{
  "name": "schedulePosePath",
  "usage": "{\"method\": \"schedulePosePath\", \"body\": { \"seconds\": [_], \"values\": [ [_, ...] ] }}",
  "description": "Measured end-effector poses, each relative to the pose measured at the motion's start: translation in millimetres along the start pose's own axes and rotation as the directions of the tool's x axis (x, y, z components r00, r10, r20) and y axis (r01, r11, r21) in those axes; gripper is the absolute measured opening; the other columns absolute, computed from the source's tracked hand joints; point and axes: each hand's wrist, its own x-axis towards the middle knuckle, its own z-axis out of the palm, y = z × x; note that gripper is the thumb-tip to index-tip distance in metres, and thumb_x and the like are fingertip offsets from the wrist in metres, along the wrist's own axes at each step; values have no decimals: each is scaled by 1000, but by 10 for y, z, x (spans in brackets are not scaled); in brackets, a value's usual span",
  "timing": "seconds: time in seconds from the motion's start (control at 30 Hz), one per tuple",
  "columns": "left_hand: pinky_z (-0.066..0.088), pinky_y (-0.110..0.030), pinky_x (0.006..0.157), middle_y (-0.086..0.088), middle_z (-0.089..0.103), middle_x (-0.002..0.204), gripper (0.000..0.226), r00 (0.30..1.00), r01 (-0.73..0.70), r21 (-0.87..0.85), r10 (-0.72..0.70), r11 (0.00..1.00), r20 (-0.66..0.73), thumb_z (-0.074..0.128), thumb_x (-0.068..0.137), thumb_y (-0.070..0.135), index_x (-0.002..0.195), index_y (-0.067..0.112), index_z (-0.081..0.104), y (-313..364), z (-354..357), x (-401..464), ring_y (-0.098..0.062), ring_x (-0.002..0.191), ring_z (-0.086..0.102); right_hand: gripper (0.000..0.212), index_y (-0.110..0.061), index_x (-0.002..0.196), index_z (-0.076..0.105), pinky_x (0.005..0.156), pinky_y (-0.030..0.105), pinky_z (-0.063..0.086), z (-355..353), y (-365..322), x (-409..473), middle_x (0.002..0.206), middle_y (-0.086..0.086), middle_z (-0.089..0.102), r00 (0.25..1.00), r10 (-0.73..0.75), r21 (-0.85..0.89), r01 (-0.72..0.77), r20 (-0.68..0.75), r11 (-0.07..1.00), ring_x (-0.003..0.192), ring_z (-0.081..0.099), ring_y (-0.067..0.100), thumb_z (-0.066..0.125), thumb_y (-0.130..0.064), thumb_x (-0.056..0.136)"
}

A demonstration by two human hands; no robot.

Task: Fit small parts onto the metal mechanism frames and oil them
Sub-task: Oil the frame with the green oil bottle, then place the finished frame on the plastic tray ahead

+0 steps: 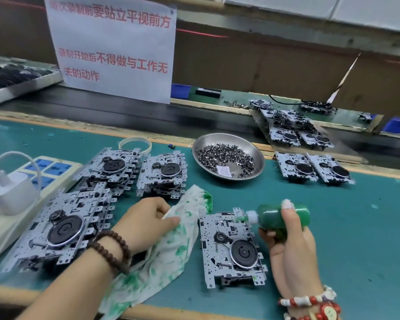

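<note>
Stacked frames (pixel 56 227) crowd my lower left; parts bowl (pixel 228 155) sits upper centre. My right hand (pixel 291 241) grips the oil bottle (pixel 280 217) lying sideways, nozzle pointing left onto the frame (pixel 231 248); left hand (pixel 146 222) pinches the rag (pixel 171 250).

Bowl (pixel 259 155) behind frame (pixel 231 248), rag (pixel 171 250) left.

A white paper sign (pixel 112 46) with red Chinese characters is standing at the back of the green mat (pixel 360 227). A power strip (pixel 49 172) is lying at the left, with a white charger (pixel 12 196) plugged into it. A tape ring (pixel 135 145) is sitting near the mat's far edge, and blue bins (pixel 180 90) are resting beyond the conveyor.
</note>
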Motion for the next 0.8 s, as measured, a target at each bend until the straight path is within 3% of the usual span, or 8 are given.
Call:
{"method": "schedulePosePath", "body": {
  "seconds": [0.03,0.1,0.17,0.33,0.5,0.8],
  "values": [
    [42,-19,56,4,62,61,13,999,4,-236,7,972,47,65,84,22,75,14,59,29,9,-31,-8,54,55,37,-11,88,54,50,19,53,5,0,1,75,2,65,1000,-4,-2,4,12,1000,56,61,6,60,-39,66],
    [45,-17,52,-1,65,61,11,985,86,-603,24,793,173,63,83,14,74,8,60,100,33,-82,-9,53,59,36,-8,88,56,51,18,53,13,-2,1,70,0,68,998,-11,8,11,63,1000,56,61,6,60,-37,66],
    [47,-18,48,-7,66,66,9,967,165,-720,34,674,254,59,83,12,79,4,63,149,61,-120,-13,53,61,36,-5,90,58,51,17,52,26,-7,-9,70,1,69,990,-9,36,4,139,999,54,61,6,59,-33,68],
    [51,-18,50,-9,70,72,18,951,148,-785,132,601,281,55,84,4,80,7,73,206,117,-150,-13,57,63,39,1,96,59,53,21,54,41,16,-20,74,5,70,971,-4,-13,7,238,1000,53,59,9,60,-27,70],
    [50,-17,52,-10,71,80,18,945,114,-810,188,575,266,59,74,10,85,5,73,193,113,-148,-12,62,64,37,1,95,57,53,23,55,49,44,-10,70,4,69,977,-3,-60,16,214,998,50,57,9,61,-25,69],
    [47,-13,51,-2,69,72,12,961,74,-805,175,589,216,53,85,-1,92,1,63,185,166,-144,-5,57,61,52,-2,93,59,55,24,55,50,41,-25,74,5,70,984,-20,-142,46,178,989,51,58,10,69,-36,55]
  ]
}}
